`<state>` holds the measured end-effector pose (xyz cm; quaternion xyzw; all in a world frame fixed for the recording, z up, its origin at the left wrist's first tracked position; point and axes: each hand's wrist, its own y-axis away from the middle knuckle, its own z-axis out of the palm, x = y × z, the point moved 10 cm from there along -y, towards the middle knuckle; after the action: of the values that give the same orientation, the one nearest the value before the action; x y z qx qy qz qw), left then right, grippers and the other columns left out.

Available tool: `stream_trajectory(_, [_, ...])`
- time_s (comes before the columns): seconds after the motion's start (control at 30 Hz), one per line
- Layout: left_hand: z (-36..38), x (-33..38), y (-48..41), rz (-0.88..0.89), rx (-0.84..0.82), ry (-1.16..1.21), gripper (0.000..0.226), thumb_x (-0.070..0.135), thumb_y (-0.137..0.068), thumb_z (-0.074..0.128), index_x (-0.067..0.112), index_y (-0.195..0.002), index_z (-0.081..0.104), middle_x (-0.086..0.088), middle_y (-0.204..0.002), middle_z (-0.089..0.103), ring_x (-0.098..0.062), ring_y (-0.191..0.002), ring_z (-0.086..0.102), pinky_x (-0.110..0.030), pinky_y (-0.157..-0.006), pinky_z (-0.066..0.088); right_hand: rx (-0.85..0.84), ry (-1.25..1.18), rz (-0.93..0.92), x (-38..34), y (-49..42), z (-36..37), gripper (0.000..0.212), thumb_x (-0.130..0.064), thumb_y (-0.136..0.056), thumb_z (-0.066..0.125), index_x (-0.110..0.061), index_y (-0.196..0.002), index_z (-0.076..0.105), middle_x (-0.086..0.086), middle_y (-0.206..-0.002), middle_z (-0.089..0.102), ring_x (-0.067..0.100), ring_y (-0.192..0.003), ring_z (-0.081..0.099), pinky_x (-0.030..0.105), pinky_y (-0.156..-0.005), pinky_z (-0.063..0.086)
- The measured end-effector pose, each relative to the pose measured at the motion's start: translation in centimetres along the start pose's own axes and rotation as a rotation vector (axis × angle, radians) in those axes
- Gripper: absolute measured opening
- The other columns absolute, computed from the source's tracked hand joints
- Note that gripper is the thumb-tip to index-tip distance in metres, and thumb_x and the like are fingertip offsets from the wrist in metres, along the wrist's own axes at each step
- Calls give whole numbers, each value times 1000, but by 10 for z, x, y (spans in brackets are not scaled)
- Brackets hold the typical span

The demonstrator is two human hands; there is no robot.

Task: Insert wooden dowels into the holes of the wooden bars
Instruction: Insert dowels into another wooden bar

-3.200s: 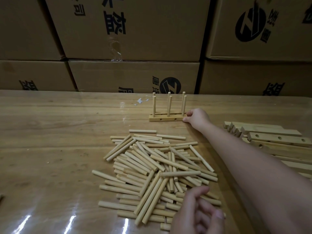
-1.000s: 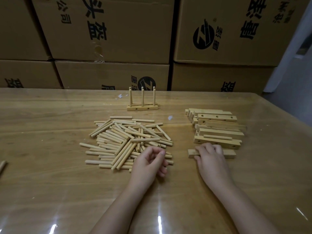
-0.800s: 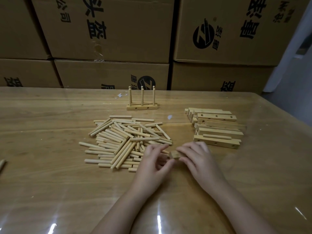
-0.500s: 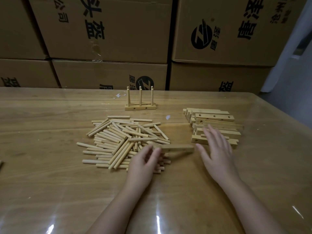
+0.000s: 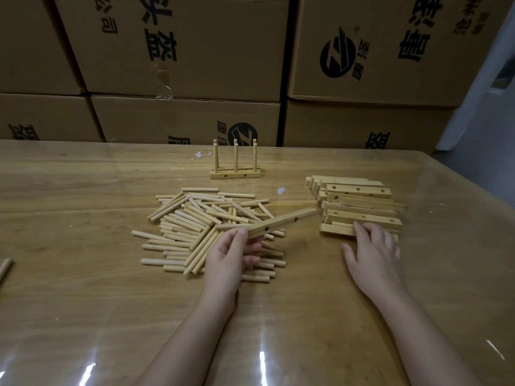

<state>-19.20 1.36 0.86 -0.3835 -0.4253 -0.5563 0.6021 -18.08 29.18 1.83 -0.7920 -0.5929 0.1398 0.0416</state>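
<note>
Stacked cardboard boxes wall off the far edge of the table, so all stock sits within reach in front of me.

Dowel pile: loose heap at centre-left, directly ahead of my left hand. I judge this keeps the pick-up reach short.

Stack of bars: centre-right, bars lying roughly parallel and layered, drilled holes visible on several. It is kept well apart from the dowels, so the two parts do not mix.

Right hand: fingers spread and nearly straight, holding nothing. The fingertips touch the nearest bar of the stack, probably to steady or square it.

Left hand: thumb and fingers pinch the near end of one bar. The bar is raised above the dowel pile, its free end pointing toward the stack. Two holes face me, none filled. Held by the end like this, the holes stay unobstructed for checking.

Finished piece: a bar with three upright dowels, parked at the back, clear of the work area.

One stray dowel lies at the left table edge.

Judgement: this bar needs setting down, holes up, before dowels go in.
</note>
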Motion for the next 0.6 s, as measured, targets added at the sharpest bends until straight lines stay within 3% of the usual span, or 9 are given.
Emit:
stream_trajectory(0.17, [2, 0, 0, 6, -16, -28, 19, 13, -96, 49, 12, -89, 67, -3, -78, 74, -9, -69, 68, -18, -52, 52, 7, 55, 17, 3, -1, 1, 50, -42, -95, 37, -21, -140, 37, 2, -136, 33, 21, -128, 25, 41, -107, 21])
stream_trajectory(0.33, [4, 2, 1, 7, -26, -25, 19, 11, -97, 48, 11, -89, 66, -3, -75, 74, -8, -67, 67, -18, -52, 52, -10, 16, -5, 1, 0, 4, 48, -41, -94, 40, -21, -138, 39, 1, -149, 23, 20, -137, 25, 44, -113, 11])
stream_trajectory(0.5, [3, -1, 1, -28, -41, 18, 18, 11, -96, 48, 9, -93, 66, -7, -81, 74, -10, -70, 68, -19, -54, 53, 5, 82, -9, 1, -1, 2, 55, -48, -93, 35, -24, -142, 30, 0, -144, 33, 18, -131, 31, 39, -104, 22])
stream_trajectory(0.6, [2, -5, -1, -79, -57, 112, 18, 10, -95, 49, 7, -97, 66, -13, -90, 74, -15, -76, 70, -20, -57, 54, -25, 114, 0, 3, -3, 6, 56, -53, -93, 32, -24, -140, 37, -1, -139, 36, 19, -126, 31, 41, -102, 23])
